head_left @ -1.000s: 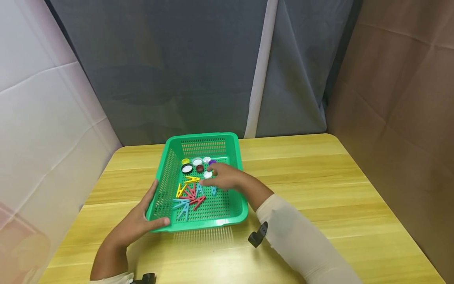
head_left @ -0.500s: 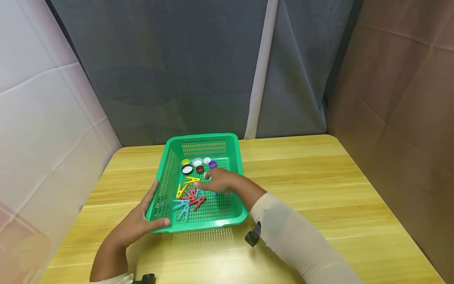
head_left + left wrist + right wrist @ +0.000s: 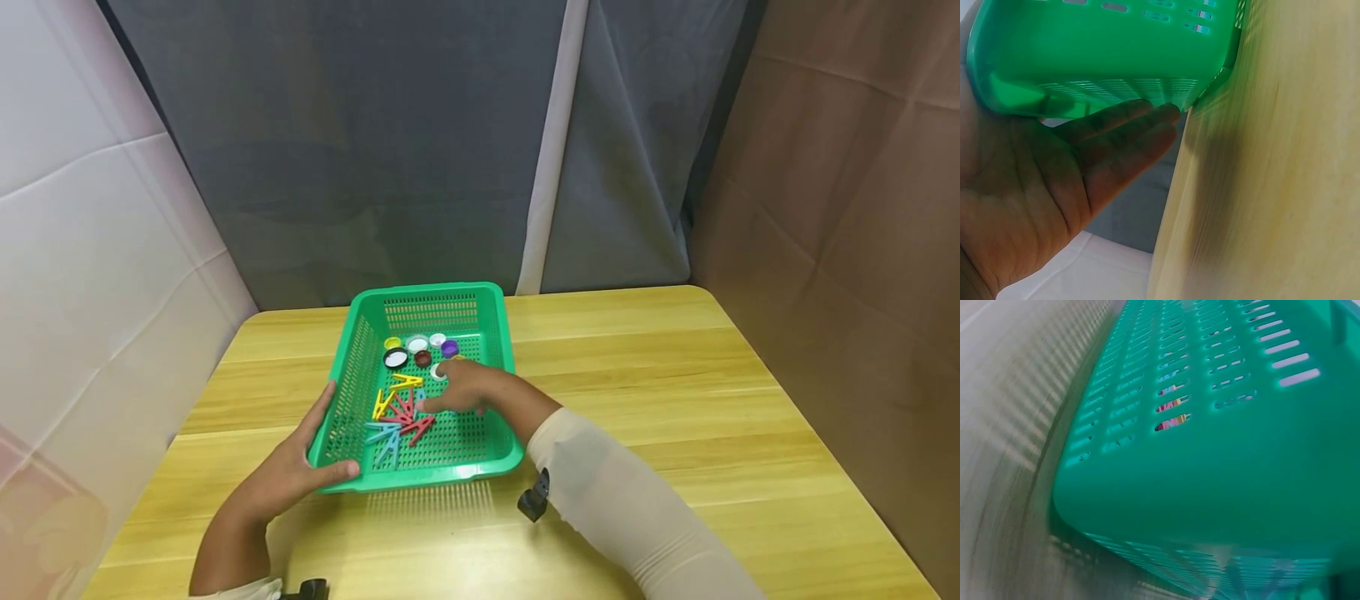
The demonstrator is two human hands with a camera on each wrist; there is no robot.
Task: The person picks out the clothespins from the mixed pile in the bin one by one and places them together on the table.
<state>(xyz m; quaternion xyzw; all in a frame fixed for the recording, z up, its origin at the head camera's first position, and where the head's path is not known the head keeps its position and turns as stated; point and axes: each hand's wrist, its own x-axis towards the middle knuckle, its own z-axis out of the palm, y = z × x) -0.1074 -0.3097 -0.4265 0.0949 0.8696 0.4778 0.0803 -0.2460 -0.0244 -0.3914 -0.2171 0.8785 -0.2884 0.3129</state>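
A green slotted plastic basket (image 3: 420, 477) stands on the table, holding plastic clothespins and bottle caps. My left hand (image 3: 288, 467) grips its near left corner, thumb over the front rim. In the left wrist view, the fingers (image 3: 1119, 150) lie along the basket's outer wall. My right hand (image 3: 468, 387) reaches down inside, thumb and forefinger spread apart; its other fingers are mostly hidden. The thumb overlaps a blue clothespin (image 3: 421, 395), and the forefinger is at a white cap (image 3: 436, 374). Red clothespins (image 3: 422, 428), yellow clothespins (image 3: 407, 381) and more blue clothespins (image 3: 390, 448) lie left of this hand.
Toward the basket's far end sit a black-rimmed cap (image 3: 395, 359), a brown cap (image 3: 423, 359), a purple cap (image 3: 450, 348), a yellow cap (image 3: 392, 342) and several white ones. The wooden table (image 3: 675, 400) is bounded by a dark curtain (image 3: 337, 150) behind and cloth walls at both sides.
My right hand has shifted slightly toward the near side, uncovering the purple cap, and its thumb has come over the blue clothespin. The left hand stays on the basket corner.
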